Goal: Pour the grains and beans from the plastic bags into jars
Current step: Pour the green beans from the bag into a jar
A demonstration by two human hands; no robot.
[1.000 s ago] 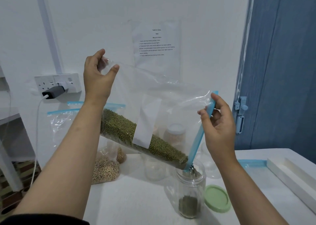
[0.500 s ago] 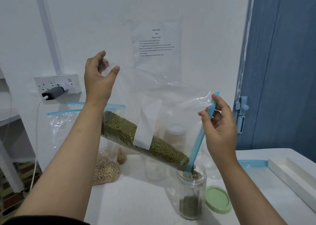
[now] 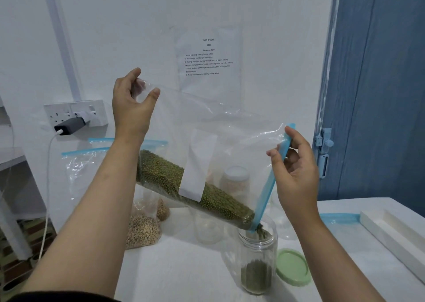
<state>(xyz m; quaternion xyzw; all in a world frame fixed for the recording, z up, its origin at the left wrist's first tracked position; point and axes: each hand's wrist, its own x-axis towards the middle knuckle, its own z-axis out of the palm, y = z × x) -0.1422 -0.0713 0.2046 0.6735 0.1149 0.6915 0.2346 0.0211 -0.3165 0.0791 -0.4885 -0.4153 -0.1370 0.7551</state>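
the open jar (image 3: 257, 258) is stood near on the table (image 3: 184, 269), its green lid (image 3: 293, 267) laid just right of it, so that the mouth is free to receive the mung beans (image 3: 195, 191). the plastic bag (image 3: 207, 154) is held tilted above it, its low blue zip corner (image 3: 255, 227) directed into the jar mouth; the zip strip is pinched by the right hand (image 3: 296, 170), and the far raised corner is pinched by the left hand (image 3: 132, 104), so that the beans are fed down. further bags (image 3: 92, 170) of grain are kept far left against the wall.

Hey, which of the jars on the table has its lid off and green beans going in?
The clear glass jar nearest the camera, beside the round green lid. Beans drop into its open mouth from the tilted clear plastic bag; the jars behind receive nothing.
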